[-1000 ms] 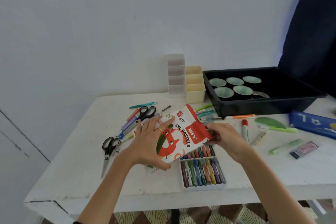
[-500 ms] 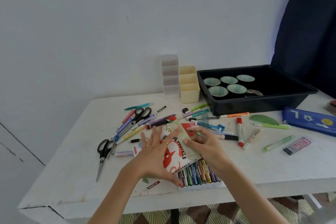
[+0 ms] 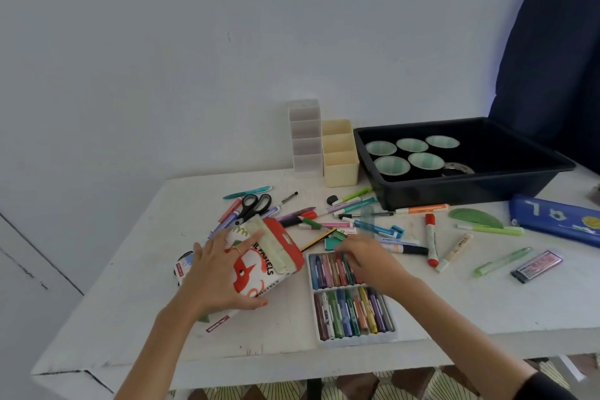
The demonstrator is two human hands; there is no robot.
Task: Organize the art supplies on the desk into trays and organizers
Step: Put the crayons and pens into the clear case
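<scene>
My left hand (image 3: 220, 276) grips the white and red oil pastels box (image 3: 268, 265) and holds it tilted just above the table, thumb under its near edge. Right of it lies the open white tray of oil pastels (image 3: 354, 312), two rows of coloured sticks. My right hand (image 3: 367, 258) is over the far row with its fingertips down among the sticks; it is blurred, so its hold is unclear. Loose pens and markers (image 3: 357, 224) lie scattered behind the box.
At the back stand a clear organizer (image 3: 305, 140), a yellow organizer (image 3: 341, 166) and a black tray (image 3: 454, 195) holding several green-lined cups (image 3: 393, 164). Black scissors (image 3: 255, 204), a red marker (image 3: 431, 239) and a blue pencil case (image 3: 558, 221) also lie on the table.
The box has come off the pastel tray and moved left in my left hand. My right hand let go of the box and dropped onto the tray's far row.
</scene>
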